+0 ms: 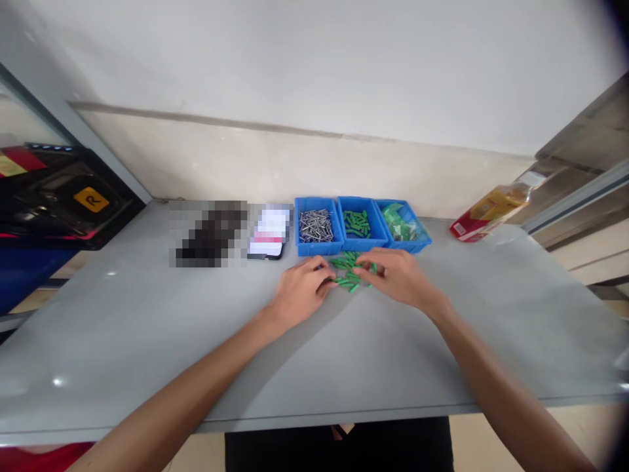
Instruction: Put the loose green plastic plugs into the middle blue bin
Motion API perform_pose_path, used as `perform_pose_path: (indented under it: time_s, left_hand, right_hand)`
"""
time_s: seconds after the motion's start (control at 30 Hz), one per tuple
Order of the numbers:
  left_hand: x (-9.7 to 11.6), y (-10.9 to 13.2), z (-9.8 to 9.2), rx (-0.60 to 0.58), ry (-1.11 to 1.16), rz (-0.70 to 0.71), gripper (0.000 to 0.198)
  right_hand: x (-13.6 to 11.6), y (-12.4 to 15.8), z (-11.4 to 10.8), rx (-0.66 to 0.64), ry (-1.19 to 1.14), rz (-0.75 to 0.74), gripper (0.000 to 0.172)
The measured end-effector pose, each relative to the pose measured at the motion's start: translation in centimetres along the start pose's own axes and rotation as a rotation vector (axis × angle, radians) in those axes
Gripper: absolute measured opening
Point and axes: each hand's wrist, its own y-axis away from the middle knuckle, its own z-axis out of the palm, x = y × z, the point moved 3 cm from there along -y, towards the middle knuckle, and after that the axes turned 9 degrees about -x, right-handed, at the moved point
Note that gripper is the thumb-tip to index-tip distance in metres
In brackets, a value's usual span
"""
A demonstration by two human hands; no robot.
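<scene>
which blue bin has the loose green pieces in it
The middle bin, holding green pieces; the left bin has silvery metal pieces, the right bin crumpled greenish plastic.

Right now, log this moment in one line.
left hand: at green pieces, grip unclear; right hand: at same pieces, grip unclear; bins: behind pieces; phone: left of bins; bottle: right of bins

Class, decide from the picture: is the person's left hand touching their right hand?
Apart. The head view plainly shows a gap between the left hand and right hand, with green pieces in it.
</scene>
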Motion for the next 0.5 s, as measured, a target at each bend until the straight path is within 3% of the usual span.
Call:
perform_pose_path:
  time_s: [0.27, 0.5]
  left_hand:
    - [-0.1, -0.1, -0.8, -0.065, 0.029, 0.045, 0.012]
    - [0.0, 0.1, -1.2, -0.102, -0.034, 0.057, 0.017]
  right_hand:
    - [-1.8, 0.1, 2.3, -0.140, 0.071, -0.077, 0.013]
    - [-2.3, 0.1, 2.7, -0.138, 0.152, -0.057, 0.012]
